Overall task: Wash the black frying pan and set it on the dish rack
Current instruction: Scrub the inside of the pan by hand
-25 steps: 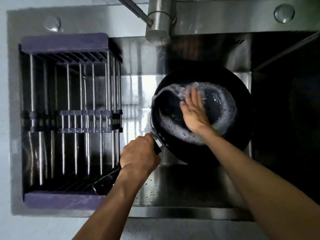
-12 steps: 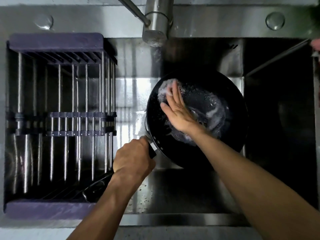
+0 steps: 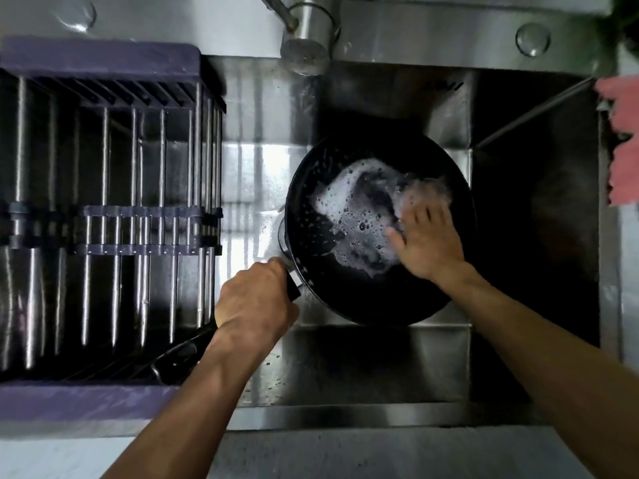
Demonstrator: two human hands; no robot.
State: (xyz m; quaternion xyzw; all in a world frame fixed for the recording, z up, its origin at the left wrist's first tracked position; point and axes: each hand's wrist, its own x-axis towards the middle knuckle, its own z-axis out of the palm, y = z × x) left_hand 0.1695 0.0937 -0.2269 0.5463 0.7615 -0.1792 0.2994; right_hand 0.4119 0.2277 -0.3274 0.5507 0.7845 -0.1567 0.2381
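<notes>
From the head view, my left hand [image 3: 256, 299] grips the handle of the black frying pan [image 3: 345, 292], which sits tilted in the sink [image 3: 363, 361] below the faucet [image 3: 304, 46]. My right hand [image 3: 427, 242] lies flat and open on the sudsy inside. I should press firmly, sweep the foam [image 3: 345, 198] across every wall, and keep the handle steady. The dish rack [image 3: 103, 216] waits to the left.

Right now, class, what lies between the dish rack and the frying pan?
In the head view, only bare wet steel of the sink separates the dish rack from the frying pan; lower down, the left hand grips the pan's handle.
</notes>
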